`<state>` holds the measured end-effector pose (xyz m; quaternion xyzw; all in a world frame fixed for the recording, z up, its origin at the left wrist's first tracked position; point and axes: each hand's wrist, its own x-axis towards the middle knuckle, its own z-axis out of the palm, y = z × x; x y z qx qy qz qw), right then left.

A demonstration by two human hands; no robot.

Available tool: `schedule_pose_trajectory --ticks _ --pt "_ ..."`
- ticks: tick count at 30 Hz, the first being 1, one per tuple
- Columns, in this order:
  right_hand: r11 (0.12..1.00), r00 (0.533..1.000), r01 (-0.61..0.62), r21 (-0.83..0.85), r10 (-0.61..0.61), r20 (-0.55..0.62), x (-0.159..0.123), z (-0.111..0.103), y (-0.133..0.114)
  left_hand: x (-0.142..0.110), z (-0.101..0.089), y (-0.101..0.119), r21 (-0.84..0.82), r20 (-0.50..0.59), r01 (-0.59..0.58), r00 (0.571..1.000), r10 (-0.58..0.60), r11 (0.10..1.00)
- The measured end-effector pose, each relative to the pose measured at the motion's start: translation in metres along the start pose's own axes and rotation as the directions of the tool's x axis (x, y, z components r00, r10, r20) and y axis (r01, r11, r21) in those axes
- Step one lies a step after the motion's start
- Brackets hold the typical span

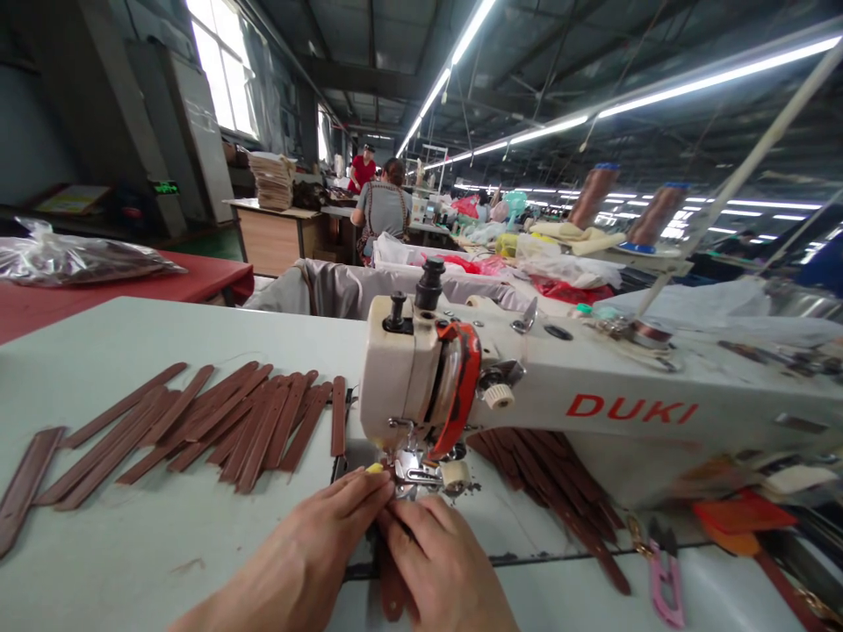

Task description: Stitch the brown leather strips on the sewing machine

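Both hands are at the presser foot (418, 474) of a white sewing machine (527, 377) marked DUKI. A brown leather-like strap (392, 592) with a rounded, holed end comes out below them, its far part hidden by my fingers. My right hand (444, 562) is closed over this strap, fingers bent and close together. My left hand (322, 535) presses its fingertips together at the strap's far part, beside the foot. Something small and yellow (375, 469) shows at a left fingertip. One more strap (338, 417) lies just left of the machine head.
Several brown straps (230, 417) are spread on the table to the left; another bunch (546, 478) lies under the machine arm. Pink-handled thread snips (666, 575) are at the right. Behind stands a fabric-lined bin (342, 285). A person (385, 211) sits further back.
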<state>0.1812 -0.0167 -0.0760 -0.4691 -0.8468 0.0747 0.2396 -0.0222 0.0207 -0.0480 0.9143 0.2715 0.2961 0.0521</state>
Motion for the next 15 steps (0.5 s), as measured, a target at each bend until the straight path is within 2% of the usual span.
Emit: schedule_pose_trajectory --ticks 3,7,10,15 --pt "0.999 0.998 0.018 -0.042 -0.021 -0.055 -0.003 0.009 0.003 0.001 -0.003 0.002 0.035 0.026 0.021 0.999 -0.022 0.999" --pt "0.984 0.977 0.135 -0.114 -0.151 -0.151 -0.001 0.005 -0.001 0.0 -0.004 0.003 0.031 0.046 0.03 0.998 -0.032 0.999" --pt "0.98 0.957 0.162 -0.118 -0.185 -0.224 -0.004 -0.012 -0.003 0.002 -0.006 0.005 0.02 0.063 0.04 0.997 -0.042 0.999" --pt "0.981 0.975 0.093 -0.173 -0.125 -0.184 -0.028 -0.049 0.014 0.008 -0.014 0.01 -0.029 0.116 0.087 0.99 -0.083 0.996"
